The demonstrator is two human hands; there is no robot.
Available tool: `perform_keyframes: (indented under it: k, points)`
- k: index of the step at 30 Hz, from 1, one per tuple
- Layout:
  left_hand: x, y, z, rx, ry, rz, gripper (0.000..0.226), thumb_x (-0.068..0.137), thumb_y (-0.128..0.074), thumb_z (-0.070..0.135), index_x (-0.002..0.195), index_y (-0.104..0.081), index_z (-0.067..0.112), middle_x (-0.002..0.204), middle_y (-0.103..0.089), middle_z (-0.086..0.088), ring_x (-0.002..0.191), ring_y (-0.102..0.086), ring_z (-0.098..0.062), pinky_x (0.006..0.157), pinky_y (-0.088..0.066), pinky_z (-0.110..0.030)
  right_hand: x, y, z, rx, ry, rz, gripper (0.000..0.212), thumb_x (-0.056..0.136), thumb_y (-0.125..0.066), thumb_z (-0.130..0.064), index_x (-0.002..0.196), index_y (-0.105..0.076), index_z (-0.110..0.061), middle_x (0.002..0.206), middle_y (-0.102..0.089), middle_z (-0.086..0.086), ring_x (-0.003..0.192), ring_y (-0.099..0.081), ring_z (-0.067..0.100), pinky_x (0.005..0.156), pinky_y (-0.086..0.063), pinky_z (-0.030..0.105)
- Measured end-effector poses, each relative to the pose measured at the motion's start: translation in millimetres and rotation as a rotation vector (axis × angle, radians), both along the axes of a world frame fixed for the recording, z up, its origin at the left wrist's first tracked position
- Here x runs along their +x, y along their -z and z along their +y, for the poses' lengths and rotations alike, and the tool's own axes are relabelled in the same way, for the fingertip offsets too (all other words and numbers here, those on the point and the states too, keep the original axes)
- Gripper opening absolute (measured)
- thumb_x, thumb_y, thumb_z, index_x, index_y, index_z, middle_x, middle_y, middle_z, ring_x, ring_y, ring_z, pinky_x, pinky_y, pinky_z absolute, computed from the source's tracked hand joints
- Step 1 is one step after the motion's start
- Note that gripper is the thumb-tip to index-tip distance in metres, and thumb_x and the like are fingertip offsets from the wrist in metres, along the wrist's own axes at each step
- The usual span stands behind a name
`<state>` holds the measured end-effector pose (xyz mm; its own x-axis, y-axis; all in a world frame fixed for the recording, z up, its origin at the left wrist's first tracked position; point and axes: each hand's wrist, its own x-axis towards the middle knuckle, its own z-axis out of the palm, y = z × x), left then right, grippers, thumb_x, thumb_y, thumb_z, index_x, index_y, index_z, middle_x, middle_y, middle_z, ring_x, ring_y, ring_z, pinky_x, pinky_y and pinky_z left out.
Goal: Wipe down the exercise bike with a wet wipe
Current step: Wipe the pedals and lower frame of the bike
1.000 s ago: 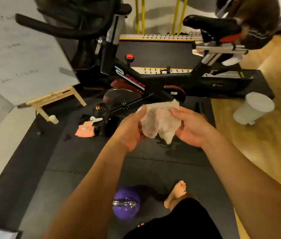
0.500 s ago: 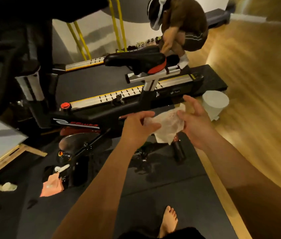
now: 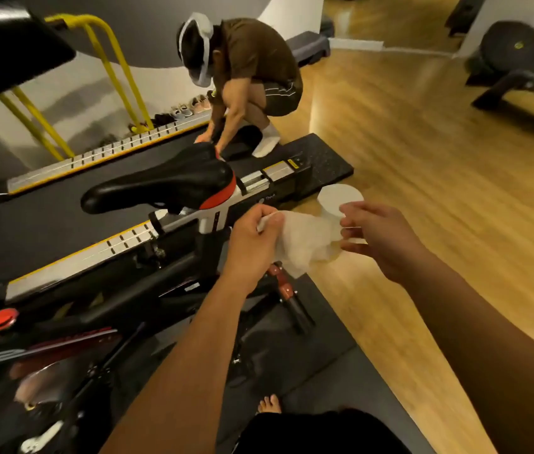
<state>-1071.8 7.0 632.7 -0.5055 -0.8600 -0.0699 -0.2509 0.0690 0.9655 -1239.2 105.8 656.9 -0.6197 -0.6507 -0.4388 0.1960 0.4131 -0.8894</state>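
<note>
Both arms reach forward. The left hand (image 3: 252,237) and right hand (image 3: 380,237) each pinch the wipe (image 3: 305,240), stretched between them right of the bike saddle (image 3: 164,181).

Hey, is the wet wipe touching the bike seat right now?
No, the wet wipe hangs stretched between the left hand and the right hand, off to the right of the seat and clear of it.

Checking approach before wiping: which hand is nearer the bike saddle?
Left. The left hand grips the wet wipe beside the saddle rear; the right hand pinches the wipe's far edge, farther away.
</note>
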Motion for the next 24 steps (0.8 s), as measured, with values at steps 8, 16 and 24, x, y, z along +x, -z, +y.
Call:
perform_keyframes:
  k: [8,16,24]
  points:
    - [-42.8,-1.2,-60.0,0.075,-0.057,0.079,0.011,0.098,-0.058,0.02,0.087,-0.06,0.023,0.094,-0.065,-0.003,0.088,-0.064,-0.019,0.071,-0.056,-0.031,-12.8,11.2,-77.2,0.024,-0.316,-0.339,0.048,0.085,-0.072,-0.028,0.126,-0.058,-0.008,0.114,-0.071,0.01,0.102,-0.07,0.027,0.085,-0.057,0.043]
    - [-125.1,29.4,-103.2,0.091,-0.402,0.094,0.018,0.099,-0.056,0.018,0.083,-0.054,0.026,0.101,-0.061,-0.008,0.086,-0.063,-0.019,0.059,-0.052,-0.024,-122.9,38.9,-144.6,-0.17,-0.16,-0.158,0.03,0.084,-0.068,0.003,0.107,-0.066,-0.016,0.102,-0.069,0.005,0.095,-0.07,0.022,0.077,-0.06,0.035]
    - [-257.5,36.0,-122.3,0.391,-0.679,0.113,0.007,0.101,-0.053,0.028,0.099,-0.059,0.024,0.109,-0.062,-0.007,0.1,-0.064,-0.028,0.083,-0.06,-0.047,-260.0,76.9,-195.0,0.009,-0.096,-0.549,0.037,0.089,-0.068,-0.03,0.121,-0.058,-0.015,0.119,-0.066,0.013,0.105,-0.066,0.026,0.092,-0.055,0.042]
